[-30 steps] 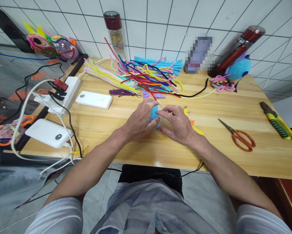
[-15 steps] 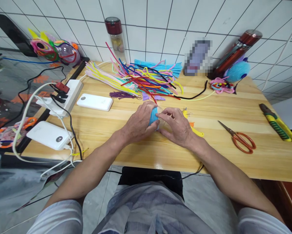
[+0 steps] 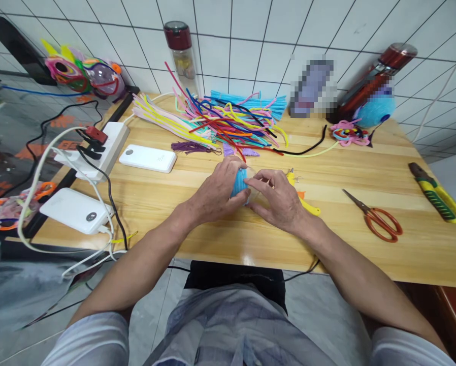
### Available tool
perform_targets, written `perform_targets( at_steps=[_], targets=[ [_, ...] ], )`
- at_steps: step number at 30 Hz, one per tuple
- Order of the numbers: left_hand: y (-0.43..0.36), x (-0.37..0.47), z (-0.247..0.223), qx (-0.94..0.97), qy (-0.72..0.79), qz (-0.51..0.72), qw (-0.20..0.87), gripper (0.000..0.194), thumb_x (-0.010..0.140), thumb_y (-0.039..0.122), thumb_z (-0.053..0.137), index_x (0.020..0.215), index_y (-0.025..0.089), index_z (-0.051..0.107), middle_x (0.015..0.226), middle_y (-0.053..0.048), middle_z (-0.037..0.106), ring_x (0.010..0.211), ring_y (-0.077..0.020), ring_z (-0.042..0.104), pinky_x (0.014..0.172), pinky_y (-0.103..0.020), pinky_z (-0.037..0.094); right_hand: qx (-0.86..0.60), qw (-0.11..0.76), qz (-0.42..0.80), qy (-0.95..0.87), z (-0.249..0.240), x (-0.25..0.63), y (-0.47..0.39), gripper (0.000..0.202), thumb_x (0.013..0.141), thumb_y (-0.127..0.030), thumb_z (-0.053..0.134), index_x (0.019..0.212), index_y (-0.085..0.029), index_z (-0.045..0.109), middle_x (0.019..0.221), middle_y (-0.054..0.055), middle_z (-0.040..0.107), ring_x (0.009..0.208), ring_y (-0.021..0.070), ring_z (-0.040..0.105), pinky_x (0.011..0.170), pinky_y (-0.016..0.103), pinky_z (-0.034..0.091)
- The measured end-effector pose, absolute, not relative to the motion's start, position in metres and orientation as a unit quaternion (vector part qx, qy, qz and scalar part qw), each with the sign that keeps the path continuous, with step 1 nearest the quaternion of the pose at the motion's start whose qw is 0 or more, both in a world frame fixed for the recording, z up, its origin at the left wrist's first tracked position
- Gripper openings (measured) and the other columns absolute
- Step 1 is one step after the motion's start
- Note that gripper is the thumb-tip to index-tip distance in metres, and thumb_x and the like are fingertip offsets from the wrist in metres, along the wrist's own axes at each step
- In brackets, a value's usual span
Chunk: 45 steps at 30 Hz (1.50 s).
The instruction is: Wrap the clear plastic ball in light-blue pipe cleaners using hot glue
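My left hand (image 3: pixel 221 188) is wrapped round a light-blue ribbed piece (image 3: pixel 240 183), which shows between its thumb and fingers. From the right, my right hand (image 3: pixel 277 195) touches the same piece with curled fingertips. Its thumb and fingers are bent close together, and I cannot make out what, if anything, is pinched between them. Behind both hands lies a tangled heap of coloured pipe cleaners (image 3: pixel 243 122). A purple tassel (image 3: pixel 193 147) rests in front of that heap.
Orange-handled scissors (image 3: pixel 382 223) and yellow-green pliers (image 3: pixel 437 195) lie at the right. White power banks (image 3: pixel 148 158) and a power strip (image 3: pixel 109 147) with cables are at the left. Bottles (image 3: pixel 182 56) stand along the tiled wall.
The view has shifted slightly, so the things at the right sit a little further right. Both hands keep nearly the same pose around the blue piece.
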State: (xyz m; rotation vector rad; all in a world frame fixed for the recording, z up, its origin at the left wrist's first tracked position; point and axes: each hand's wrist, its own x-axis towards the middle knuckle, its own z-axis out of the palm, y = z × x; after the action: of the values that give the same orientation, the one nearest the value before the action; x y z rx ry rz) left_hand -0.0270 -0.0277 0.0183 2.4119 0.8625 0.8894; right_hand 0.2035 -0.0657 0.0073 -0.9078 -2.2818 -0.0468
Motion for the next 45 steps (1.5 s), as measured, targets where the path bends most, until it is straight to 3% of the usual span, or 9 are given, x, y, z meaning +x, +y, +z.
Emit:
perform_targets(
  at_steps=[16, 27, 30, 34, 40, 45],
  targets=[
    [-0.03, -0.028, 0.018, 0.87, 0.302, 0.322, 0.221, 0.038, 0.104, 0.041, 0.057, 0.134, 0.022, 0.045, 0.142, -0.02, 0.054, 0.139, -0.0341, 0.051, 0.118, -0.058, 0.047, -0.34, 0.329, -0.042, -0.88, 0.009, 0.204, -0.068, 0.067, 0.101, -0.026, 0.07, 0.16, -0.033, 0.039, 0.127, 0.012, 0.067, 0.106, 0.028, 0.065, 0.085, 0.045, 0.06],
    [-0.03, -0.028, 0.015, 0.872, 0.293, 0.331, 0.209, 0.038, 0.105, 0.039, 0.056, 0.136, 0.022, 0.044, 0.142, -0.02, 0.054, 0.14, -0.0339, 0.051, 0.118, -0.058, 0.047, -0.347, 0.324, -0.038, -0.879, 0.006, 0.204, -0.068, 0.059, 0.102, -0.025, 0.07, 0.155, -0.035, 0.047, 0.128, 0.011, 0.066, 0.107, 0.027, 0.065, 0.084, 0.044, 0.06],
    [-0.029, -0.029, 0.015, 0.873, 0.291, 0.327, 0.214, 0.04, 0.102, 0.037, 0.058, 0.136, 0.02, 0.045, 0.143, -0.021, 0.053, 0.14, -0.0346, 0.05, 0.119, -0.058, 0.046, -0.338, 0.331, -0.022, -0.881, 0.006, 0.206, -0.068, 0.066, 0.103, -0.034, 0.071, 0.162, -0.033, 0.041, 0.132, 0.013, 0.066, 0.112, 0.0303, 0.066, 0.09, 0.05, 0.061],
    [-0.029, -0.029, 0.017, 0.868, 0.309, 0.316, 0.227, 0.044, 0.098, 0.036, 0.062, 0.136, 0.02, 0.047, 0.144, -0.02, 0.053, 0.14, -0.0343, 0.05, 0.123, -0.058, 0.043, -0.347, 0.36, 0.033, -0.865, 0.006, 0.211, -0.067, 0.082, 0.101, -0.058, 0.071, 0.168, -0.028, 0.033, 0.136, 0.018, 0.066, 0.116, 0.035, 0.066, 0.093, 0.056, 0.061],
    [-0.025, -0.027, 0.014, 0.843, 0.324, 0.327, 0.279, 0.046, 0.095, 0.042, 0.065, 0.134, 0.022, 0.05, 0.145, -0.018, 0.056, 0.143, -0.0342, 0.05, 0.126, -0.058, 0.04, -0.445, 0.401, 0.043, -0.8, 0.026, 0.228, -0.059, 0.062, 0.102, -0.053, 0.068, 0.157, -0.028, 0.051, 0.13, 0.014, 0.069, 0.106, 0.0305, 0.069, 0.087, 0.051, 0.063],
    [-0.02, -0.027, 0.011, 0.824, 0.328, 0.337, 0.317, 0.05, 0.094, 0.046, 0.063, 0.134, 0.018, 0.051, 0.142, -0.019, 0.057, 0.136, -0.0334, 0.055, 0.123, -0.054, 0.044, -0.503, 0.371, 0.017, -0.781, 0.054, 0.256, -0.062, 0.043, 0.1, -0.045, 0.071, 0.138, -0.026, 0.068, 0.12, 0.011, 0.073, 0.104, 0.0306, 0.071, 0.084, 0.048, 0.063]
  ],
)
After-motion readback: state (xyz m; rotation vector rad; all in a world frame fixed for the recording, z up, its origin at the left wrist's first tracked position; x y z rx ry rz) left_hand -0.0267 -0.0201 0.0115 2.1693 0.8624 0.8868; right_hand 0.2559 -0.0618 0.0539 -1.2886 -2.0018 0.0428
